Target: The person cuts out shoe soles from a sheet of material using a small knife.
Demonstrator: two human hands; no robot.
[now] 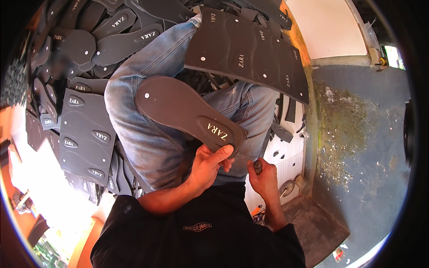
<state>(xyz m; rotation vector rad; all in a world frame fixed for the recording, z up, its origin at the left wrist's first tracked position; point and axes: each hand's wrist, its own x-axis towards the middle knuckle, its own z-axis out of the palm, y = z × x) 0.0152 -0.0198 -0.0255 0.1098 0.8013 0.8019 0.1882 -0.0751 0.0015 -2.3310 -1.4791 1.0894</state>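
Fingers of the left hand [205, 166] are gripping a dark, foot-shaped, foam-like sole [176, 103] above the blue-denim lap [143, 129]; those of the right hand [265, 177] are clasping a thin, dark-handled tool [257, 167]. The sole is looking cut free; a dark, wavy-lined sheet [251, 51] is seemingly awaiting cutting.

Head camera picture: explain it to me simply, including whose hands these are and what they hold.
No machine here, only a person working bare-handed, seen from above by a fisheye camera worn on the head. The left hand holds a dark sole-shaped piece by one end. The right hand grips a dark-handled tool; its thin tip is hard to make out. A sheet with sole outlines lies partly over the legs; similar pieces heap at upper left, and scraps lie at right.
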